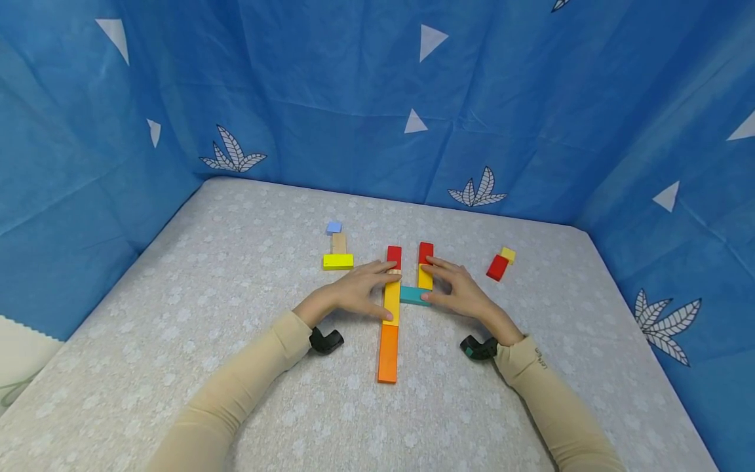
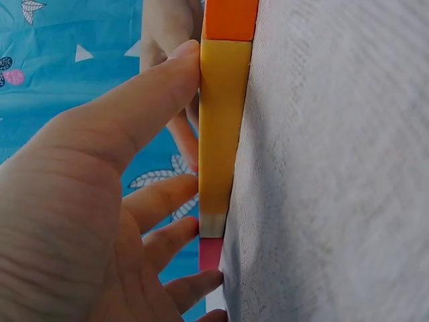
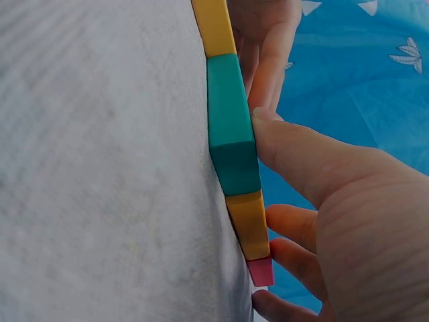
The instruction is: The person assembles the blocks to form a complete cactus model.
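Flat blocks form a lowercase-h-like figure on the table. Its left column runs from an orange block (image 1: 387, 354) through a long yellow block (image 1: 392, 301) and a thin pale piece (image 2: 213, 226) to a red block (image 1: 394, 254). A teal block (image 1: 413, 295) bridges to a short yellow block (image 1: 425, 280) with a second red block (image 1: 426, 251) beyond it. My left hand (image 1: 354, 290) rests its thumb on the long yellow block, fingers spread along the column's far part. On the right, my hand (image 1: 461, 293) touches the teal block with its thumb, fingers reaching over the short yellow and red blocks.
Left of the figure lie a blue block (image 1: 333, 227), a wooden block (image 1: 339, 244) and a bright yellow block (image 1: 338, 262). To the right, a red block (image 1: 497, 268) touches a pale yellow one (image 1: 508, 255). A blue curtain (image 1: 354, 92) hangs behind the table.
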Tool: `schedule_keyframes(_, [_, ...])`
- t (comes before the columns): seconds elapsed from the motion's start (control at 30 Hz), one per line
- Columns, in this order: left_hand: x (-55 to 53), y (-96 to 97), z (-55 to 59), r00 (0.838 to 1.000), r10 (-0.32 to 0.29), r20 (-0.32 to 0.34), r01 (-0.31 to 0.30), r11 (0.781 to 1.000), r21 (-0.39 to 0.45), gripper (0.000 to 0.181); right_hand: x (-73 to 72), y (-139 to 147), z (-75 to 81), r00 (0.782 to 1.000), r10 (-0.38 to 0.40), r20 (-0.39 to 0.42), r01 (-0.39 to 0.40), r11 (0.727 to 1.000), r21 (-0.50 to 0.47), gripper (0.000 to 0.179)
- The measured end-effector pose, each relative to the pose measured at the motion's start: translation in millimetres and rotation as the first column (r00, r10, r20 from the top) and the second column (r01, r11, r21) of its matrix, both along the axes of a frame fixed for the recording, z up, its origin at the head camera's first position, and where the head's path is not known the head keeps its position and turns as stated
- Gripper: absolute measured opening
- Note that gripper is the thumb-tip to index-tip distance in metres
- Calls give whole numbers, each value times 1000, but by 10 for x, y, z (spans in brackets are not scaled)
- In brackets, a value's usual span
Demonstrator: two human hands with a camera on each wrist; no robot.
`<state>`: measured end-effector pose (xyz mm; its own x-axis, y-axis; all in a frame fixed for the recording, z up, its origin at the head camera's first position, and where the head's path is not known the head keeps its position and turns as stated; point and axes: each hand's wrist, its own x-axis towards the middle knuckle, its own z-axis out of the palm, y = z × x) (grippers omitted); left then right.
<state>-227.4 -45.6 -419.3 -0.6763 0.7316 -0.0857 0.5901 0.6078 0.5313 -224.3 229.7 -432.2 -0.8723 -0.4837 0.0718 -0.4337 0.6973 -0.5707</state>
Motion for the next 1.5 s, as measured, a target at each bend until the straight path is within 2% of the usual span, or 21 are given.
schedule_keyframes(0.33, [7,-9,-14,1000,10,-4,-10,1000,-3,85,6,10,-3,1000,-1,-18,1,1000,-14,68])
schedule_keyframes(0.43, [12,-9,-11,1000,12,-2,-12,1000,0,85,-6,50,28,998,-30,-54,29,999,-22,67])
schedule_keyframes(0.53, [16,-10,-7,1000,10,1,-10,1000,3,85,-26,148,101,988,-101,-115,94,994,-63,66])
schedule_keyframes(0.63, [17,-14,-7,1000,10,6,-10,1000,10,85,-56,316,180,960,-217,-176,200,974,-109,64])
schedule_keyframes(0.77, [17,-17,-12,1000,14,6,-14,1000,13,85,-101,605,218,897,-400,-186,377,914,-148,63])
schedule_keyframes(0.9, [11,-15,-25,1000,20,4,-20,1000,6,86,-113,852,210,830,-550,-93,533,831,-160,63])
schedule_keyframes(1.03, [7,-12,-31,1000,23,3,-23,1000,5,85,-106,996,187,776,-631,8,625,767,-146,63])
schedule_keyframes(1.13, [7,-13,-27,1000,25,3,-25,1000,10,85,-115,1045,156,759,-650,44,649,750,-127,63])
schedule_keyframes(1.5, [14,-17,-37,1000,26,1,-26,999,19,86,-130,1041,76,715,-682,156,694,719,-36,70])
